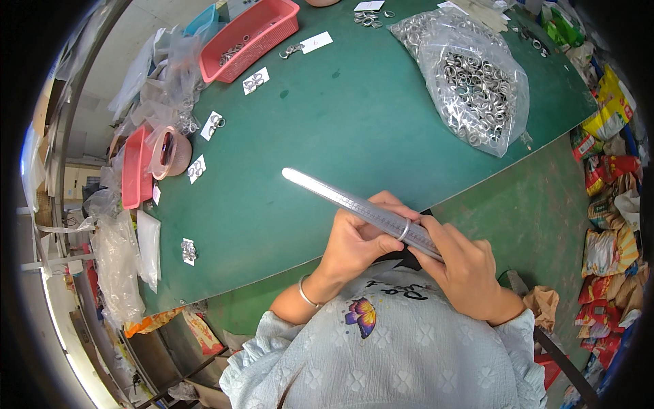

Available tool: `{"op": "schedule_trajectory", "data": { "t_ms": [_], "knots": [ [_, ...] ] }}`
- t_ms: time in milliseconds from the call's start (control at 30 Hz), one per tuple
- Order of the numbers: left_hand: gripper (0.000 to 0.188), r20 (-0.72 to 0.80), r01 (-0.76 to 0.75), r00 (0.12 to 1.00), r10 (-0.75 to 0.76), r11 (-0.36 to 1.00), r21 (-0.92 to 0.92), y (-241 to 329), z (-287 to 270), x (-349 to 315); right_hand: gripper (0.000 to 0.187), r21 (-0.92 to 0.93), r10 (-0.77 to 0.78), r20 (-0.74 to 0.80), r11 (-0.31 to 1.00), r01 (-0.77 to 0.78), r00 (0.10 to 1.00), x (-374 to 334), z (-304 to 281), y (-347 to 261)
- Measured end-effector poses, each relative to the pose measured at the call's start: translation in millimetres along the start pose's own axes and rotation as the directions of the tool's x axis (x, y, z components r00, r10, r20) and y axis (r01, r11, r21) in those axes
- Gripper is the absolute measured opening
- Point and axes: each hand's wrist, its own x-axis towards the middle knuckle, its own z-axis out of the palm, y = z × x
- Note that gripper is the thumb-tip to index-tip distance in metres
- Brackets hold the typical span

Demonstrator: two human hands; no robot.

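A tapered metal ring mandrel [340, 199] with fine scale marks slants across in front of my body, its narrow tip up and to the left. One silver ring [405, 230] sits around it near the thick end. My left hand [351, 245] is closed about the mandrel beside the ring, thumb below and fingers behind. The thick end is held in my right hand [466, 269], whose fingers reach close to the ring. Whether either hand presses on the ring itself I cannot tell.
A clear bag [473, 95] full of rings lies on the green table [327, 123]. Pink baskets [255, 41] and a pink cup [172, 153] line the left side, with white cards [317, 42] and small ring groups nearby. Colourful packages [610, 252] stand at the right.
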Motion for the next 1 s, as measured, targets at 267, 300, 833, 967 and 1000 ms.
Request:
{"op": "schedule_trajectory", "data": {
  "t_ms": [267, 300, 833, 967, 1000],
  "knots": [
    [0.042, -0.02, 0.009, 1.0, -0.009, 1.0, -0.027, -4.2, -5.9, 3.2, 0.036, -0.011, -0.006, -0.004, 1.0, 0.006, 1.0, 4.3, 1.3, 0.8],
    [0.042, -0.018, 0.0, 1.0, -0.001, 1.0, -0.021, -4.2, -6.3, 4.0, 0.036, 0.014, -0.007, -0.019, 1.0, 0.007, 1.0, 4.4, 2.5, 1.5],
    [0.04, -0.048, -0.031, 0.998, 0.032, 0.999, 0.009, -2.6, -3.1, 3.2, 0.032, 0.154, 0.04, -0.032, 0.987, -0.034, 0.999, 6.4, 6.8, 6.9],
    [0.03, -0.035, -0.055, 0.998, 0.055, 0.998, 0.006, -1.8, -3.2, 3.0, 0.03, 0.249, 0.071, -0.054, 0.967, -0.055, 0.996, 9.2, 10.2, 9.2],
    [0.028, -0.012, -0.081, 0.997, 0.082, 0.997, 0.014, -3.8, -5.3, 1.9, 0.03, 0.219, 0.069, -0.056, 0.974, -0.056, 0.996, 9.0, 10.5, 9.6]
  ]
}}
